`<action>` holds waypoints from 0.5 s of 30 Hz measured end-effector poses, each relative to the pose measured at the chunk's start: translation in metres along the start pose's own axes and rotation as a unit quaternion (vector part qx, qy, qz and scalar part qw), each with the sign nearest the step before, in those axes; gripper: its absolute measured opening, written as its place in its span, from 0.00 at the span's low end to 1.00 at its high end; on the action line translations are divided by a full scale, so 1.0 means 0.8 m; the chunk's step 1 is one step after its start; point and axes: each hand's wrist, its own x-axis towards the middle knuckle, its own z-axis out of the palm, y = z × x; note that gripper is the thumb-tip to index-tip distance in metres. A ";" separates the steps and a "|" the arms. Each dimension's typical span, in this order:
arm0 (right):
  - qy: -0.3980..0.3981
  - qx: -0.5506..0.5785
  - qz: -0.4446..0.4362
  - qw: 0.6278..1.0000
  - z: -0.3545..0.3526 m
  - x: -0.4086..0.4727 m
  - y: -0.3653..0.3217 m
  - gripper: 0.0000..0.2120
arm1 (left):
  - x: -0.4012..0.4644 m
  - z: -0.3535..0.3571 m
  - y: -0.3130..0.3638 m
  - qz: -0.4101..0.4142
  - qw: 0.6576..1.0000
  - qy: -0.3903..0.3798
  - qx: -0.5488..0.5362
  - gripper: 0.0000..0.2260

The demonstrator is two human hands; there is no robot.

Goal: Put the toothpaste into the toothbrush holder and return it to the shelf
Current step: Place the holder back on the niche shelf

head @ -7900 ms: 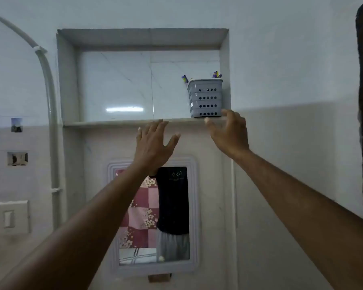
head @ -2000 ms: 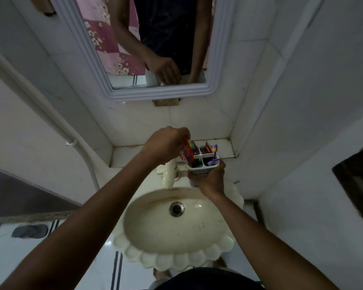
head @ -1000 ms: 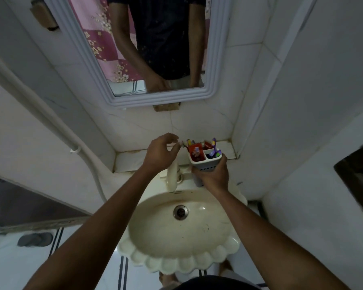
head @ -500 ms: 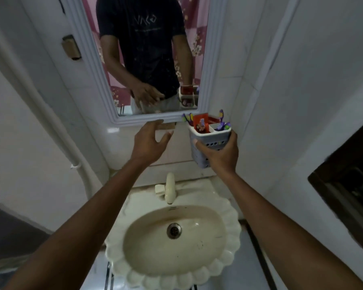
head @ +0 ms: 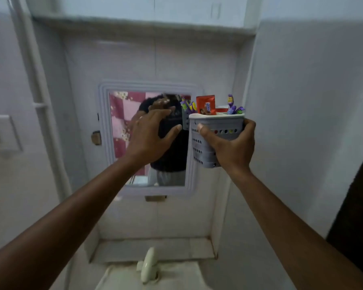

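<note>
My right hand point(head: 232, 144) grips the grey perforated toothbrush holder point(head: 199, 147) from its right side and holds it upright in front of the mirror's right edge. The red-orange toothpaste tube point(head: 205, 105) stands up out of the holder, with purple toothbrushes point(head: 232, 106) beside it. My left hand point(head: 150, 132) is raised just left of the holder, fingers spread, not touching it. The wall shelf point(head: 143, 25) runs across the top of the view, well above the holder.
A white-framed mirror point(head: 122, 143) hangs on the wall behind my hands. The basin tap point(head: 148, 265) and the sink ledge point(head: 151, 248) lie below. A white pipe point(head: 35, 80) and a light switch point(head: 0, 132) are at the left, a dark doorway at the right edge.
My right hand has lifted the holder from above the sink up to mirror height. My left hand let go of the toothpaste, which now stands in the holder, and rose alongside. My view tilted upward.
</note>
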 end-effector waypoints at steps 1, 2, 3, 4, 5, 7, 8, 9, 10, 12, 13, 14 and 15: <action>0.001 0.009 -0.002 1.000 -0.006 0.015 -0.016 0.49 | 0.014 -0.009 0.013 0.006 1.000 0.012 -0.005 0.26; 0.002 0.025 -0.007 1.000 -0.014 0.036 -0.037 0.49 | 0.031 -0.021 0.031 0.010 0.999 0.029 -0.015 0.25; 0.001 0.037 -0.006 0.999 -0.020 0.050 -0.054 0.49 | 0.045 -0.030 0.045 0.009 0.999 0.040 -0.027 0.26; 0.001 0.044 -0.005 0.999 -0.026 0.061 -0.070 0.49 | 0.058 -0.040 0.057 0.008 0.998 0.051 -0.033 0.27; 0.007 0.056 -0.011 0.998 -0.033 0.073 -0.085 0.48 | 0.070 -0.050 0.067 0.009 0.997 0.062 -0.034 0.29; 0.016 0.058 -0.035 0.998 -0.042 0.102 -0.115 0.47 | 0.102 -0.067 0.084 0.029 0.995 0.089 -0.026 0.30; 0.020 0.048 -0.035 0.998 -0.043 0.104 -0.126 0.47 | 0.107 -0.072 0.084 0.029 0.995 0.095 -0.017 0.30; 0.033 0.052 -0.052 0.997 -0.050 0.120 -0.145 0.47 | 0.124 -0.081 0.096 0.041 0.993 0.109 -0.013 0.30; 0.042 0.054 -0.068 0.995 -0.058 0.139 -0.163 0.47 | 0.141 -0.089 0.110 0.056 0.991 0.123 -0.003 0.30; 0.052 0.048 -0.076 0.995 -0.062 0.157 -0.191 0.48 | 0.164 -0.097 0.119 0.068 0.988 0.136 0.008 0.30; 0.053 0.051 -0.089 0.993 -0.064 0.167 -0.204 0.49 | 0.176 -0.100 0.122 0.074 0.988 0.138 0.010 0.30; 0.056 0.051 -0.097 0.992 -0.064 0.178 -0.215 0.49 | 0.187 -0.103 0.125 0.079 0.986 0.143 0.010 0.29; 0.064 0.049 -0.100 0.992 -0.062 0.186 -0.226 0.49 | 0.197 -0.105 0.127 0.084 0.985 0.149 0.008 0.29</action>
